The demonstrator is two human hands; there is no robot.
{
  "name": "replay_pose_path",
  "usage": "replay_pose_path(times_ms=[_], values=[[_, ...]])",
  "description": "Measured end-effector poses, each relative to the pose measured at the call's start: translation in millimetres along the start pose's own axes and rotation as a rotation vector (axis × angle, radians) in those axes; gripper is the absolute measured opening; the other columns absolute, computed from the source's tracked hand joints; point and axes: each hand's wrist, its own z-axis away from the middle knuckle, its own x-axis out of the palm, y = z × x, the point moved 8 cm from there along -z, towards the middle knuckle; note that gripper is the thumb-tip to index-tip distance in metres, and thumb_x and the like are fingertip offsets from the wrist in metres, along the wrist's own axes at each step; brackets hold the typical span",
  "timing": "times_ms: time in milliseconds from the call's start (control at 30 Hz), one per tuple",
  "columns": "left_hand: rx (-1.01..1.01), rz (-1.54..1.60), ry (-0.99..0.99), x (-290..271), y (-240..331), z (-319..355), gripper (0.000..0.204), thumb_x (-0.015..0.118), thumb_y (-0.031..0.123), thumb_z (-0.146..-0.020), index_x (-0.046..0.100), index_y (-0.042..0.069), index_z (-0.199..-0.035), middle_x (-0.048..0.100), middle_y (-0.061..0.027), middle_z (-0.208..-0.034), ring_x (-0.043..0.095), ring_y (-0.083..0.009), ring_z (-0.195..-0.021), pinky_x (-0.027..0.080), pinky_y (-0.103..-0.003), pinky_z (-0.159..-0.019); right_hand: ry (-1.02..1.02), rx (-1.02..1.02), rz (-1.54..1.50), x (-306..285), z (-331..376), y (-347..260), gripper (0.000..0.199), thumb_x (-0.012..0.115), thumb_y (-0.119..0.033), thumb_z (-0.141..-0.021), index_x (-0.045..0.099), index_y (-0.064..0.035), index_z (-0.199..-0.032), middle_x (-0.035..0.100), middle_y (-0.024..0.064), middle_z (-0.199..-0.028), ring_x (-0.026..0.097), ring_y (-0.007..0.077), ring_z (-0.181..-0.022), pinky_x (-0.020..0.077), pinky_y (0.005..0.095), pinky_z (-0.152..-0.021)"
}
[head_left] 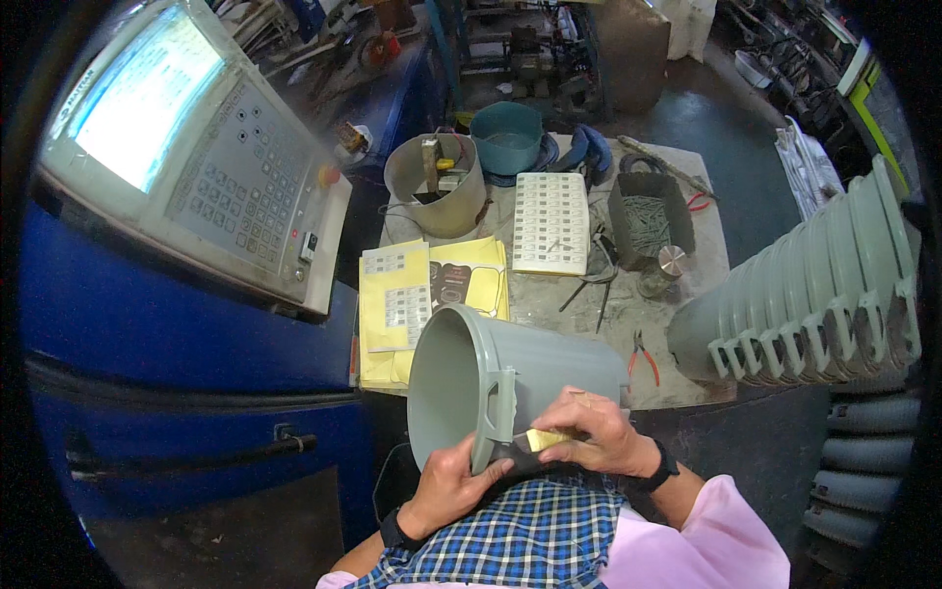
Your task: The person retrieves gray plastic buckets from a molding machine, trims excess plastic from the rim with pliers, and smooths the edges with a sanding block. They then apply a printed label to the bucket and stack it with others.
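Observation:
A grey plastic bucket [549, 368] lies on its side in my lap, its open mouth turned to the left. My left hand [453, 483] grips the bucket's rim from below, by a moulded handle lug. My right hand [594, 432] rests on the bucket's side near the rim and holds a small yellow-handled tool [542, 439] against the edge. Both wrists wear dark bands.
A worktable [677, 172] ahead carries yellow label sheets [392, 304], a white sticker sheet [551, 222], a grey tub [437, 187], a teal bucket [507, 135], a box of screws [648, 221] and red pliers [643, 353]. A stack of grey buckets [814, 294] lies right. A blue machine with a control panel [226, 167] stands left.

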Motion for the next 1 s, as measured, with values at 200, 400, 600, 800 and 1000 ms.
replay_pose_path(times_ms=[200,400,600,800,1000], values=[[0.088,0.030,0.004,8,14,13,0.031,0.067,0.016,-0.081,0.058,0.002,-0.106,0.060,-0.0206,-0.076,0.060,-0.0368,-0.066,0.047,-0.035,-0.058,0.113,-0.193,0.190,1,18,-30,0.035,0.076,-0.015,-0.069,0.061,-0.0050,-0.098,0.063,0.0087,-0.084,0.060,0.0235,-0.076,0.0460,0.0332,-0.068],[0.171,-0.008,0.039,10,19,30,0.031,0.068,0.016,-0.080,0.058,-0.001,-0.104,0.060,-0.0214,-0.074,0.060,-0.0366,-0.064,0.047,-0.036,-0.057,0.319,-0.193,0.364,-23,6,-28,0.031,0.076,-0.012,-0.067,0.062,-0.0032,-0.094,0.064,0.0092,-0.080,0.059,0.0241,-0.072,0.0448,0.0332,-0.069],[0.090,0.070,0.189,2,6,34,0.031,0.069,0.016,-0.080,0.058,-0.003,-0.101,0.061,-0.0211,-0.070,0.061,-0.0350,-0.063,0.046,-0.036,-0.056,0.266,-0.145,0.401,-6,-15,-13,0.029,0.076,-0.011,-0.068,0.064,-0.0019,-0.093,0.064,0.0101,-0.080,0.058,0.0230,-0.070,0.0445,0.0317,-0.066],[0.125,0.037,0.195,2,8,44,0.029,0.069,0.014,-0.078,0.059,-0.001,-0.101,0.061,-0.0206,-0.071,0.062,-0.0357,-0.064,0.047,-0.036,-0.058,0.157,-0.159,0.199,7,1,-21,0.028,0.076,-0.011,-0.068,0.065,0.0001,-0.091,0.066,0.0114,-0.083,0.060,0.0234,-0.069,0.0441,0.0338,-0.069],[0.142,0.011,0.182,2,11,41,0.029,0.068,0.014,-0.078,0.059,-0.001,-0.101,0.061,-0.0209,-0.072,0.061,-0.0366,-0.066,0.048,-0.037,-0.058,0.137,-0.233,0.194,5,8,-27,0.031,0.076,-0.011,-0.067,0.064,-0.0007,-0.094,0.065,0.0114,-0.082,0.060,0.0229,-0.070,0.0433,0.0332,-0.068]])
